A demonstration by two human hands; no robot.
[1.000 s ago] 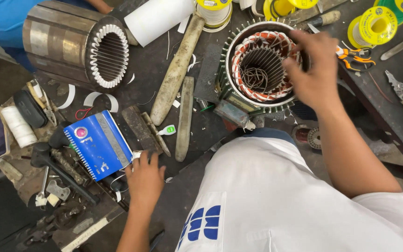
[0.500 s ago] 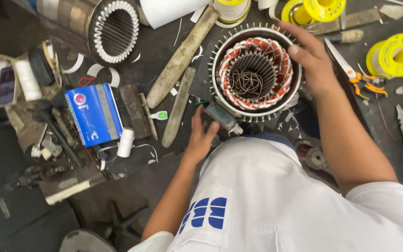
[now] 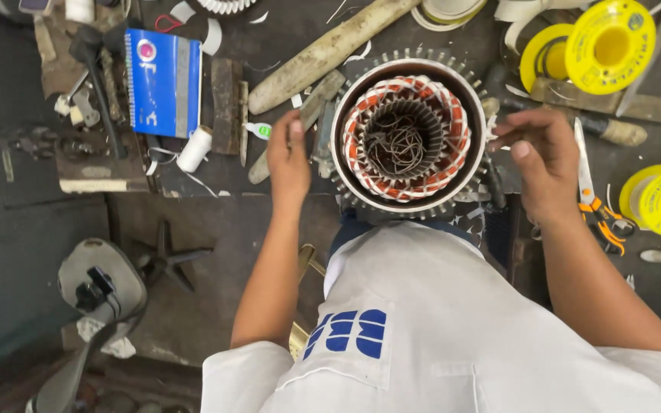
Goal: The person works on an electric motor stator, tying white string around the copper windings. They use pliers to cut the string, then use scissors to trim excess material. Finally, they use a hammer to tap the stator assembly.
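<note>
Flanking the motor stator on the bench, your left hand looks empty, fingers loosely curled; your right hand pinches something thin. Careless tugging could nick the copper windings.

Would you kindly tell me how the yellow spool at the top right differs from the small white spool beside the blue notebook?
The yellow spool is wide and flat like a disc; the white spool is narrow and cylindrical. The yellow spool lies to the right of the motor stator, beyond the right hand; the white spool lies to the left, beside the blue notebook, nearer the left hand. Both rest untouched on the bench.
</note>
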